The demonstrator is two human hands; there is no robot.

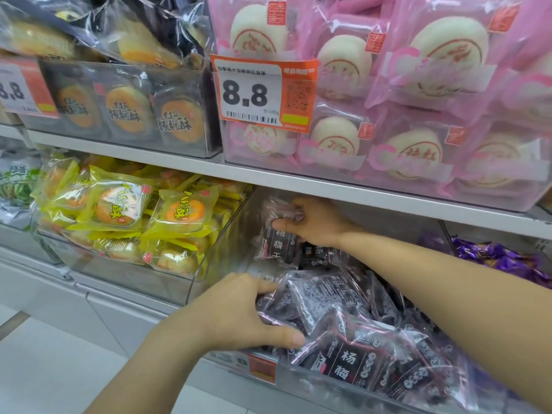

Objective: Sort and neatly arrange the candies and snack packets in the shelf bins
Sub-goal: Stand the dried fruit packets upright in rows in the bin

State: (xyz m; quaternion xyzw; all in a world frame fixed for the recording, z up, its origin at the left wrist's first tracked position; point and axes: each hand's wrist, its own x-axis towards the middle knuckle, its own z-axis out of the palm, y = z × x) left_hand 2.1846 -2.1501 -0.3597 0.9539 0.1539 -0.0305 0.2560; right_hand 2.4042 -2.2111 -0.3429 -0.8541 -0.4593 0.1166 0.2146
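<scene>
Left hand (239,312) grips dark packets (328,297); right hand (310,222) pinches another.

Dark packets (352,297), yellow packets (179,213)

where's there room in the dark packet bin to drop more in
Free: the bin's back left corner, between its clear left wall and the packet held by the right hand. Crowded: front and right, dark packets heaped by the left hand.

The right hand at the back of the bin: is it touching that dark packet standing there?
Touching. The head view shows the right hand with thumb and fingers pinched on the top of the upright dark packet, no gap between them.
</scene>
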